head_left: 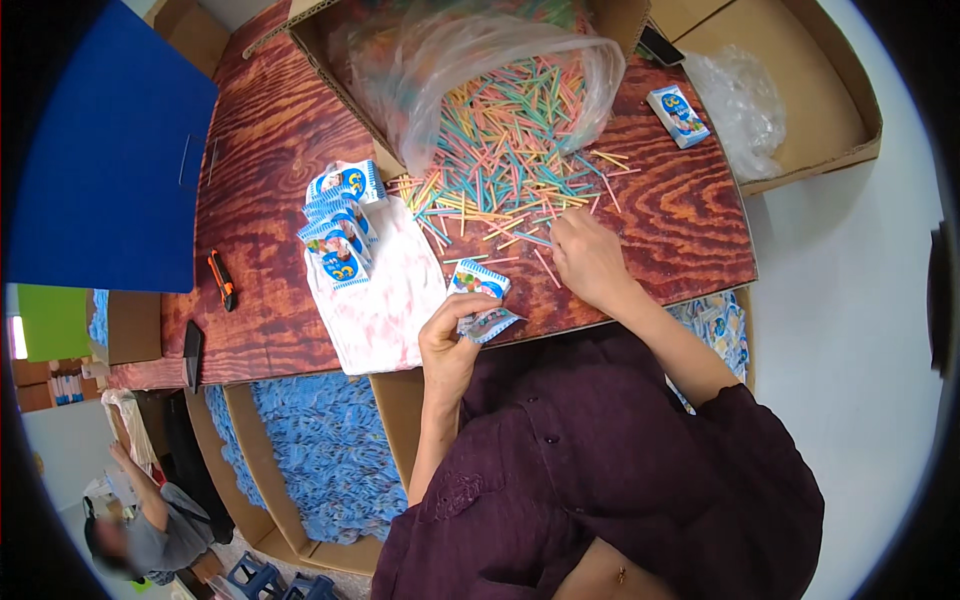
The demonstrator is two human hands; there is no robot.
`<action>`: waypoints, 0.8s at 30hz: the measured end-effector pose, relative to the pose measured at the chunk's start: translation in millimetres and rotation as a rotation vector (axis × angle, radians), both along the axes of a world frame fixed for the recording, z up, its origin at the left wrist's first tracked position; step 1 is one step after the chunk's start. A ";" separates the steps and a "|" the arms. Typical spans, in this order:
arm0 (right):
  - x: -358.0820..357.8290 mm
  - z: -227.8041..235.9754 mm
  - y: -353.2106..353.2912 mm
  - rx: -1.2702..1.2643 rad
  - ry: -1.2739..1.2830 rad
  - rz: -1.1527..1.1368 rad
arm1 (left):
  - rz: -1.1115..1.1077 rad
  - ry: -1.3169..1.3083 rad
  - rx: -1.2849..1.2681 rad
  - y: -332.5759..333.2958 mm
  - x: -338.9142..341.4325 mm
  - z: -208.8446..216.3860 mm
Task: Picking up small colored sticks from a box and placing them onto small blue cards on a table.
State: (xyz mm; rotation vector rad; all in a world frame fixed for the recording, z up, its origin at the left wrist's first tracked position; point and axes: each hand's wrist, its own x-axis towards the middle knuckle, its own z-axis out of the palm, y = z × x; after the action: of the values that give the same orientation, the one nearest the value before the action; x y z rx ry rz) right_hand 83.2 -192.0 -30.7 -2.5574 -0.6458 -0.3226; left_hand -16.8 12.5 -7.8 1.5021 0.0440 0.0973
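Note:
My left hand [452, 335] is closed on a small blue-and-white packet [478, 283], gripped at its lower part near the table's front edge. A folded flap of printed wrapper shows below my fingers. My right hand [590, 262] has its fingers curled together at the near edge of a heap of thin coloured sticks [515, 115]. What it pinches is hidden, though a bluish stick lies at the fingertips. The pink, yellow and blue sticks spill from a clear plastic bag [440, 85] in a tipped cardboard box [345, 90]. Several similar packets [340, 235] overlap on a pink-stained white cloth [385, 310].
An orange cutter knife [222, 280] and a dark flat object [193, 350] lie left on the wood-grain table [270, 140]. A small box [678, 115] stands right. Below, a carton holds blue wrappers [325, 450]. Another person [165, 530] is at lower left.

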 end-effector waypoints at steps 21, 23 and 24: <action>10.1 47.5 2.3 0.681 0.666 -0.006 | 0.050 0.128 -0.137 8.1 -6.8 -15.8; 2.3 93.1 4.9 0.725 0.794 0.242 | 0.028 0.162 -0.161 9.4 -8.5 -14.5; -0.2 110.5 6.2 0.725 0.794 0.243 | 0.044 0.165 -0.154 9.4 -9.0 -14.6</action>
State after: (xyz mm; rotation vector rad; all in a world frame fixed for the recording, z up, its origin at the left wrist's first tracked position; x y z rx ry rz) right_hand 83.0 -185.8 79.8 -1.6742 -0.4074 0.4548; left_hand -25.8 21.9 -22.4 1.3531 0.2127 0.0046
